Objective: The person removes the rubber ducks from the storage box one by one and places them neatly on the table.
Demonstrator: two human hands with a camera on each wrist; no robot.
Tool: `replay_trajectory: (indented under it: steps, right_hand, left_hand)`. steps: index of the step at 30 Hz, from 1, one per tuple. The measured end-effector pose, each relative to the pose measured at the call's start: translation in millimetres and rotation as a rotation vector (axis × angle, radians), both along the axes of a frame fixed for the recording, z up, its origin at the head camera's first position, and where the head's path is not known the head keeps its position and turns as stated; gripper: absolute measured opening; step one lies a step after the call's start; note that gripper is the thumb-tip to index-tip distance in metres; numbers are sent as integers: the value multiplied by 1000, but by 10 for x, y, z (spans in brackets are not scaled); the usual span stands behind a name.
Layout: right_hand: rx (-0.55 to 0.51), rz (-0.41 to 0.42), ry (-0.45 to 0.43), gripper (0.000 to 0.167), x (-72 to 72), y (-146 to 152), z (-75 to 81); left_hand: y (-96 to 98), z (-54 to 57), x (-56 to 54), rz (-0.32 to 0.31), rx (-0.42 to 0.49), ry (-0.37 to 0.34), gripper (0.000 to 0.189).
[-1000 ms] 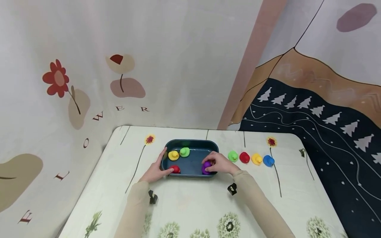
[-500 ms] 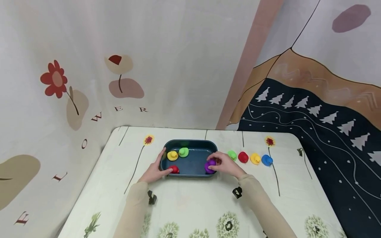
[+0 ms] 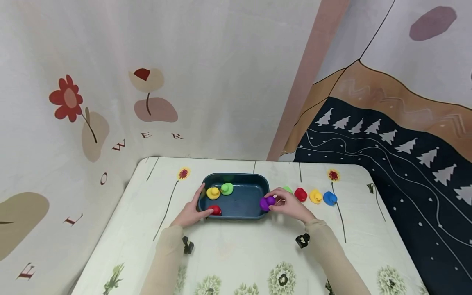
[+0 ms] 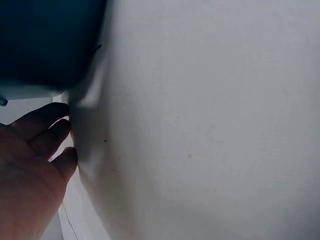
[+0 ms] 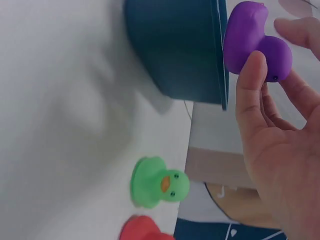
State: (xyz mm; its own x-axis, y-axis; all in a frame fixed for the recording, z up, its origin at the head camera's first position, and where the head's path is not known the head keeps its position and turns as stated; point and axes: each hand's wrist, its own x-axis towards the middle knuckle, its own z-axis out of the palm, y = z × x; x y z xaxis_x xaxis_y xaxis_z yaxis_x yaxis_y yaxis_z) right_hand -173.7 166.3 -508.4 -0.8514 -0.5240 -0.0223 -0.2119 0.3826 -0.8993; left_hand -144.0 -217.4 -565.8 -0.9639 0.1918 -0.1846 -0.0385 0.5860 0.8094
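Observation:
My left hand [image 3: 189, 213] holds the near left corner of a dark blue rectangular tray [image 3: 239, 203], thumb at the front rim and fingers along the left side. Inside are a yellow toy duck [image 3: 213, 193], a green duck [image 3: 227, 189] and a red duck [image 3: 215, 210] beside the thumb. My right hand [image 3: 295, 206] pinches a purple toy duck [image 3: 263, 204] between thumb and fingers at the tray's right rim. In the right wrist view the purple duck [image 5: 250, 42] is held tilted at rim height. Loose fingers [image 4: 45, 137] show below the tray in the left wrist view.
Right of the tray stands a row: a green duck [image 5: 155, 182] partly hidden by the right hand in the head view, a red duck [image 3: 300, 194], a yellow duck [image 3: 315, 196] and a blue duck [image 3: 330, 198]. A flowered cloth [image 3: 236, 246] covers the table.
My right hand has moved right with the purple duck, from inside the tray to its right rim. The left hand and the other ducks stay put.

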Motion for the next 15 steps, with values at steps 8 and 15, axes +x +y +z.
replay_trajectory:
  steps: [8, 15]
  right_hand:
    - [-14, -34, -21, 31, 64, 143, 44]
    - [9, -122, -22, 28, 97, 356, -163]
  left_hand:
    - [-6, 3, -1, -3, 3, -1, 97]
    - [-5, 3, 0, -2, 0, 0, 97]
